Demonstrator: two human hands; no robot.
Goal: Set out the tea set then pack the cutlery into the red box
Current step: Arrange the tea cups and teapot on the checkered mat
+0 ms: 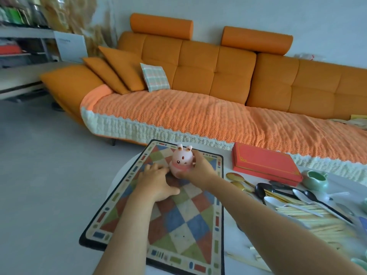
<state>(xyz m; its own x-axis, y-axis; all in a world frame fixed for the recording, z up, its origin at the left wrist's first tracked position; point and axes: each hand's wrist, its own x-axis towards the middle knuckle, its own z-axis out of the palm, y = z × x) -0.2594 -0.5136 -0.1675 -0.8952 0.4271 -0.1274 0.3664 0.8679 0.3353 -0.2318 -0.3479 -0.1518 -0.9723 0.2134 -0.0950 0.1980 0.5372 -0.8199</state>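
A pink rabbit-shaped figure (182,160) stands upright at the far end of a checkered mat (184,219). My right hand (198,165) grips its right side. My left hand (156,181) lies flat on the mat just left of the figure, fingers straight, fingertips near its base. The red box (264,162) lies closed at the table's far right. A green ceramic cup (314,179) stands beside it. Gold, black and white spoons (278,193) and a heap of wooden chopsticks (317,219) are spread to the right of the mat.
The round white table (234,245) stands in front of an orange sofa (218,76) with a knitted cover. Grey floor lies to the left. A further green piece (360,262) shows at the right edge.
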